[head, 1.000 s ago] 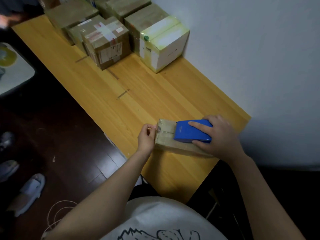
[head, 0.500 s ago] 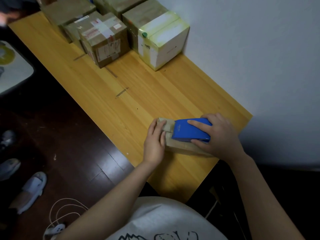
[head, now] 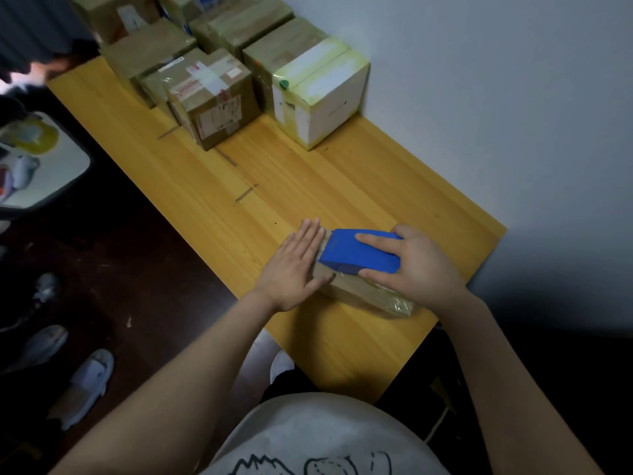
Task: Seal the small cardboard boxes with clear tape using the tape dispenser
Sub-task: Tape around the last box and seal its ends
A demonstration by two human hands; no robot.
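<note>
A small flat cardboard box [head: 363, 293] lies near the right end of the wooden table [head: 239, 186], its surface glossy with clear tape. On top of it sits a blue tape dispenser [head: 356, 252]. My right hand [head: 414, 265] grips the dispenser from the right, index finger laid along its top and thumb on its near side. My left hand [head: 294, 265] lies flat with straight fingers on the box's left end, right beside the dispenser's front edge.
Several taped cardboard boxes [head: 212, 97] and a white box [head: 322, 94] stand at the table's far end against the wall. Dark floor lies to the left with slippers [head: 85, 382] and a chair seat [head: 37, 159].
My left hand went from pinching the tape at the box's left end to lying flat on it with straight fingers. The dispenser and my right hand stayed in place.
</note>
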